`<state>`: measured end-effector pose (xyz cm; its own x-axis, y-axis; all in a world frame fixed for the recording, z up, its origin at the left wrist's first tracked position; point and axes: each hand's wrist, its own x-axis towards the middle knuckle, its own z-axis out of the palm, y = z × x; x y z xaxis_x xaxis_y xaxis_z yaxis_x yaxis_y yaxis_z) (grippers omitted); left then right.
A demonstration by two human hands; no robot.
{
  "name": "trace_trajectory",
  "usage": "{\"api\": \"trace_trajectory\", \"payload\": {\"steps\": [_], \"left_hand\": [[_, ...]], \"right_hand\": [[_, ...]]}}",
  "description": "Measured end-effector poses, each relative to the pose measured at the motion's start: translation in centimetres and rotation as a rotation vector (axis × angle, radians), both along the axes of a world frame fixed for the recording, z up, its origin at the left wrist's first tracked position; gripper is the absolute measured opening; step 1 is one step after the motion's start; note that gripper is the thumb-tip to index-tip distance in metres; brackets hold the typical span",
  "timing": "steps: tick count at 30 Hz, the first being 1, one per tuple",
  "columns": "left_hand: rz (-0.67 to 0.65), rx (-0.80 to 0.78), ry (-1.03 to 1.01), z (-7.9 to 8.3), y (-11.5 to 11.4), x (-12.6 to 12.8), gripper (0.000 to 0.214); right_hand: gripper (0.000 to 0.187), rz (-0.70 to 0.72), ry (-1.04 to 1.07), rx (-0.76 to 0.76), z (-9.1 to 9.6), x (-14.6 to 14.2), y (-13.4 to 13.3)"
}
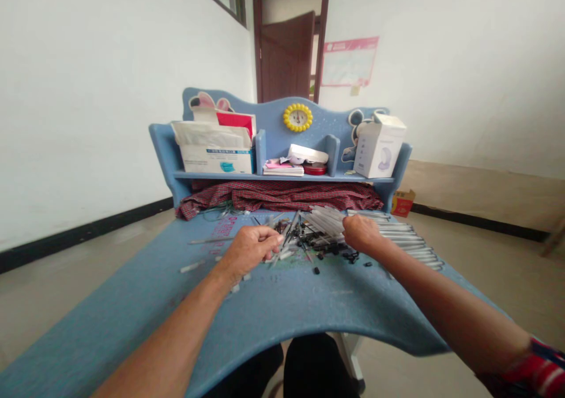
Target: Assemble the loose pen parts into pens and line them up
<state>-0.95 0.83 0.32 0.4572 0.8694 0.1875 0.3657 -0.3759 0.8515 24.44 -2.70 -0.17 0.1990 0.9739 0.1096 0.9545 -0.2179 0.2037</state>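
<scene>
My left hand [251, 247] rests on the blue desk [265, 309] with its fingers curled together at the left edge of a heap of pen parts [304, 239]: thin refills, clear tubes and small black caps. What the fingers pinch is too small to name. My right hand [362, 232] is closed on the right side of the heap, beside a row of clear pen barrels [406, 239]. Its fingers are turned away from me.
A red plaid cloth [282, 196] lies under the desk's shelf. On the shelf stand a box of masks [218, 153], a red tin [315, 169], a white carton [379, 146] and a yellow clock [298, 117]. Loose tubes [192, 265] lie left of my hand.
</scene>
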Motion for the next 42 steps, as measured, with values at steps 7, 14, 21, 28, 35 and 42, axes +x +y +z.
{"api": "trace_trajectory", "payload": {"steps": [7, 14, 21, 28, 35, 42], "left_hand": [[-0.016, 0.007, -0.010, 0.1, -0.4, 0.1, 0.026], [-0.033, 0.010, -0.033, -0.7, -0.3, 0.2, 0.024], [0.001, 0.614, 0.048, -1.2, -0.5, 0.5, 0.025], [-0.139, 1.075, 0.384, -1.0, -1.5, 0.8, 0.016], [-0.035, 1.031, 0.323, -1.6, -0.4, 0.5, 0.013], [0.066, 0.930, 0.253, -1.2, -0.1, 0.2, 0.012]], "right_hand": [[0.028, -0.051, 0.060, -0.015, -0.2, 0.5, 0.4], [0.028, 0.069, 0.177, 0.058, 0.7, -1.2, -1.5], [0.018, 0.354, 0.415, 0.127, 0.4, -5.2, -3.3], [0.016, 0.513, 0.458, 0.196, 1.7, -6.7, -3.7], [0.018, 0.394, 0.649, 0.139, 1.1, -4.1, -3.1], [0.017, 0.363, 0.400, -0.004, -0.5, -3.2, -1.8]]}}
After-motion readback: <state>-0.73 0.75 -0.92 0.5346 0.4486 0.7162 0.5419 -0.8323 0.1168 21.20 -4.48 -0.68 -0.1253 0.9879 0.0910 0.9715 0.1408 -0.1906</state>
